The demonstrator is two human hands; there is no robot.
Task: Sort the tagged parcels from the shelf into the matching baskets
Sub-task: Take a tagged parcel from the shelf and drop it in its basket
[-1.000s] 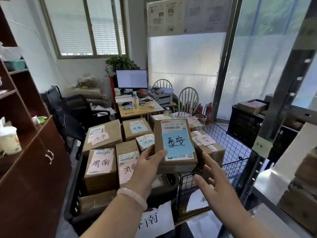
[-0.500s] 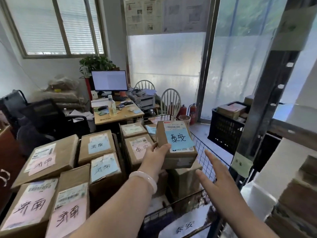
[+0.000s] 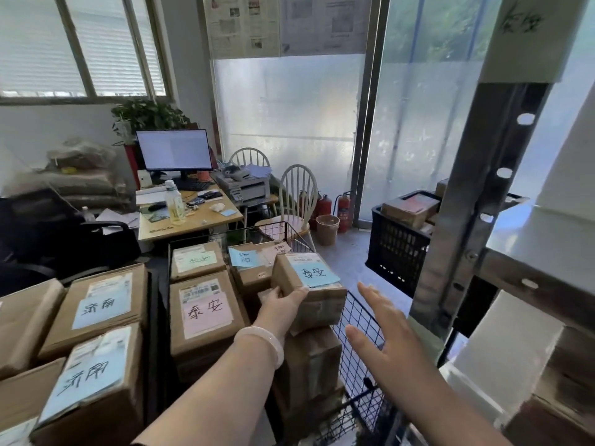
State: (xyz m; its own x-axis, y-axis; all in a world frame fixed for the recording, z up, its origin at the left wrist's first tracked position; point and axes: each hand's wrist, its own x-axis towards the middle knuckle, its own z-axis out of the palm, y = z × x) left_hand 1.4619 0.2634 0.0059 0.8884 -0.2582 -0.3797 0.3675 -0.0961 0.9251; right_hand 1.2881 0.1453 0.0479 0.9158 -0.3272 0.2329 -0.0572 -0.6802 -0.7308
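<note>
We grip the parcel (image 3: pixel 309 284) with our left hand (image 3: pixel 283 304), fingers curled round its near left corner, its blue tag facing up. It sits tilted over the near right corner of the wire basket (image 3: pixel 357 320), directly above a brown parcel (image 3: pixel 312 358) stacked there; whether the two touch we cannot tell. Its right edge reaches about as far as the basket's right wire wall.

Our right hand (image 3: pixel 383 336) hangs just right of the parcel and apart from it, fingers straight and spread, holding nothing, above that wire wall.

Left of the held parcel the basket is packed. A pink-tagged parcel (image 3: pixel 206 313) lies close beside our left wrist, and more tagged boxes (image 3: pixel 196 259) fill the far end. Further left, across a dark gap, stands another group of parcels (image 3: pixel 99 304) with blue tags.

To the right, the metal shelf post (image 3: pixel 476 201) rises close to our right hand, leaving only a narrow gap between it and the basket. Beyond the basket's far right corner the bare floor (image 3: pixel 347 262) opens, bounded on the right by a black crate (image 3: pixel 396 249).
</note>
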